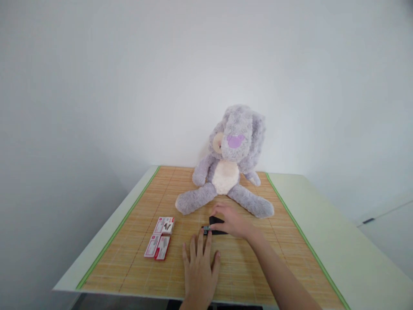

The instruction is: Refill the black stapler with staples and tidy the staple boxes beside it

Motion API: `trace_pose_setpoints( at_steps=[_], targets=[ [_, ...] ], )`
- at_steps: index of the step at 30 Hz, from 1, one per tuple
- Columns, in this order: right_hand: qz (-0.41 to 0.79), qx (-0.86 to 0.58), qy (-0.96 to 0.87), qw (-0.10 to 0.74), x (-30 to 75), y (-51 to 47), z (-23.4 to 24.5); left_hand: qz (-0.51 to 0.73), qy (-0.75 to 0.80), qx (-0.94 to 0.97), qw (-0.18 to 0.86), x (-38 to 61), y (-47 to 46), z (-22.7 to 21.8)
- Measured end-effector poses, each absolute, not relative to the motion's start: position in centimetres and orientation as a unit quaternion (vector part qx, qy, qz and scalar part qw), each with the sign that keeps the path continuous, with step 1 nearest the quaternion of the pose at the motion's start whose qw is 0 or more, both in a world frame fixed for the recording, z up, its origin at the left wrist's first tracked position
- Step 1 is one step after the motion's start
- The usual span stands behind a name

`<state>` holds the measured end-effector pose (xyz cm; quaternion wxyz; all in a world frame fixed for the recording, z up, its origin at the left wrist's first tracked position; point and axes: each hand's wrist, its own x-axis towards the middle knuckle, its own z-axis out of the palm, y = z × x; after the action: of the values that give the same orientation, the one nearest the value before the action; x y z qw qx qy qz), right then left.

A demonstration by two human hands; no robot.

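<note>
My right hand (229, 221) is curled over a small black object (215, 226), likely a stapler, lying on the bamboo mat (135, 258); the fingers close on its top. My left hand (200, 269) lies flat on the mat just in front of it, fingers spread, fingertips near the black object's metal end. Left of the hands lie three small red-and-white boxes (160, 242), one apart and two side by side.
A grey plush rabbit (227, 165) sits at the back of the mat against the white wall, its legs spread toward my right hand. The mat covers a pale table (338, 232) whose bare surface shows at the right and left edges.
</note>
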<state>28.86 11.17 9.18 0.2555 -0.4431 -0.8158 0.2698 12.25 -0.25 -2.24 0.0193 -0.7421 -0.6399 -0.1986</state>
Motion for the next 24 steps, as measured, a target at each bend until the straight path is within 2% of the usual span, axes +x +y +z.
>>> trace_pose_setpoints(
  at_steps=[6,11,16,24],
  targets=[
    [0.289,-0.520,-0.744,0.303,36.1,8.4,10.4,-0.205,-0.642,-0.739,0.009,12.2,-0.2,-1.9],
    [0.365,-0.550,-0.665,0.351,41.4,6.8,6.5,-0.199,-0.642,-0.740,0.011,12.4,-0.2,-1.8],
    [0.426,-0.540,-0.606,0.400,42.4,6.1,2.3,-0.204,-0.649,-0.733,0.010,12.7,-0.1,-2.0],
    [0.479,-0.522,-0.569,0.417,42.3,5.3,0.3,-0.197,-0.648,-0.736,-0.014,12.5,1.0,-1.9]
  ],
)
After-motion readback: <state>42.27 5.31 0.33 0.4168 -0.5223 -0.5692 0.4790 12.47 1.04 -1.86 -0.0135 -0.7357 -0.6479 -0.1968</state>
